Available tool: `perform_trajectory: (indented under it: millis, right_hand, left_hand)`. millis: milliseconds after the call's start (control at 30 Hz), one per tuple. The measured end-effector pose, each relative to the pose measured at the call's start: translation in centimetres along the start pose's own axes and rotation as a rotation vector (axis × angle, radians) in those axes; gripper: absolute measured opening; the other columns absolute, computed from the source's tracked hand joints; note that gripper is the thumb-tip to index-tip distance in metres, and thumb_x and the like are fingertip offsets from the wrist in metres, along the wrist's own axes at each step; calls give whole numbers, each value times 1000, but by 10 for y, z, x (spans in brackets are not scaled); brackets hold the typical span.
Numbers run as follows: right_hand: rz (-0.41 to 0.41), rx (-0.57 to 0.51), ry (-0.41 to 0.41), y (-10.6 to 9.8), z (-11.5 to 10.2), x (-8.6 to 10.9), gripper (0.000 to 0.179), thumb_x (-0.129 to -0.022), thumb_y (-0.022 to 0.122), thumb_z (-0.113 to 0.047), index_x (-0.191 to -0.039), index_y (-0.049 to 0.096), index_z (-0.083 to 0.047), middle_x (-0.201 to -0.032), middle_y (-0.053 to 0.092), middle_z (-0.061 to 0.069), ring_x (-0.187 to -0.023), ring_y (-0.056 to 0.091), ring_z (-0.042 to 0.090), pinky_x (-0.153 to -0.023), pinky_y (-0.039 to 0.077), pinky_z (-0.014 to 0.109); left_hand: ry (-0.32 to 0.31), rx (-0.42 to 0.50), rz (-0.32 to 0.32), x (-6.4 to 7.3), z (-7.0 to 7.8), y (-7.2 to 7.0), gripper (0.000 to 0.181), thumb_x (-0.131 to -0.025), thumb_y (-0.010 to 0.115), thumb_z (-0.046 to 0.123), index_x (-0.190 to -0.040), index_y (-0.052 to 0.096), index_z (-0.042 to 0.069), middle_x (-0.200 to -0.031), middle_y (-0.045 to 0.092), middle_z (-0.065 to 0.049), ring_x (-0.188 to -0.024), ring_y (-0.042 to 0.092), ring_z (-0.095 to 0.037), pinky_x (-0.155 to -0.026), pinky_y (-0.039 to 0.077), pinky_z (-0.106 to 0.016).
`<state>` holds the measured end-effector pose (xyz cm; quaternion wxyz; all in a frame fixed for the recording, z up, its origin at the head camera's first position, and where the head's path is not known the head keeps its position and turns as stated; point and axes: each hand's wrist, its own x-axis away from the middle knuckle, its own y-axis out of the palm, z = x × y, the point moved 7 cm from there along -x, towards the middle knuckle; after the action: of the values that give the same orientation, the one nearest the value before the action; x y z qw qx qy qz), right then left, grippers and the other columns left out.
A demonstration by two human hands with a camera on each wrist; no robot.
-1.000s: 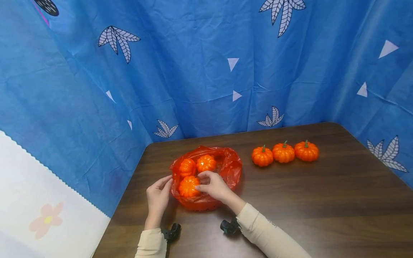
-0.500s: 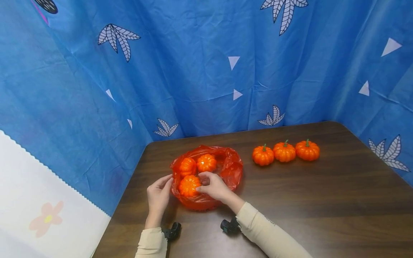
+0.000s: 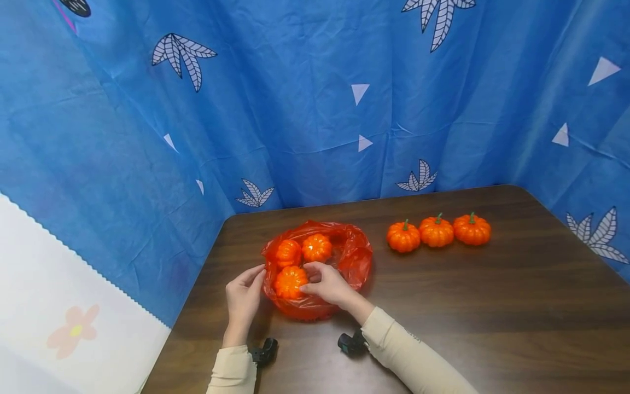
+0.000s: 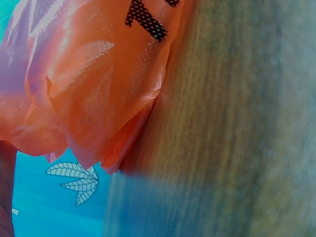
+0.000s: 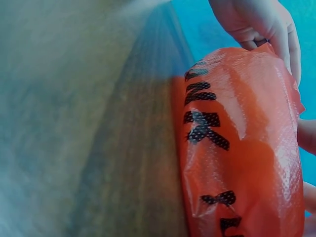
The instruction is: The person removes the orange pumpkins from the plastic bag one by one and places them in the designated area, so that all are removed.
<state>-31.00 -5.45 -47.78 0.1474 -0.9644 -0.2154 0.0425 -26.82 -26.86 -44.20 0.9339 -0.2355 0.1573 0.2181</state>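
A red translucent plastic bag lies with its mouth wide on the table, and black printing shows on the side of the bag in the right wrist view. Inside it are three small orange pumpkins: one front, one back left, one back right. My left hand pinches the bag's left rim between thumb and fingers. Reaching over the bag's front right, my right hand holds the right side of the front pumpkin with thumb and fingertips. The left wrist view shows mostly bag.
Three more orange pumpkins with green stems stand in a row at the back right: a left one, a middle one and a right one. Behind the brown wooden table hangs a blue patterned curtain.
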Motion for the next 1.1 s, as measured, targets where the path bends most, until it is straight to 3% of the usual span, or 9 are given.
perform_trajectory:
  millis: [533, 1100]
  right_hand:
    - [-29, -21, 45, 6, 11, -1, 53, -88, 77, -23, -135, 56, -9, -126, 65, 12, -109, 66, 27, -95, 58, 46]
    - [-11, -31, 38, 6, 9, -1, 45, -88, 77, -20, -127, 58, -8, -123, 65, 13, -109, 66, 30, -96, 57, 47]
  left_hand:
    - [-8, 16, 3, 0, -1, 0, 16, -91, 74, 13, -105, 79, 8, -104, 78, -9, -94, 74, -25, -76, 54, -9]
    - [-5, 15, 5, 0, 0, 1, 16, -91, 74, 12, -105, 79, 7, -105, 78, -9, -94, 74, -26, -76, 54, -8]
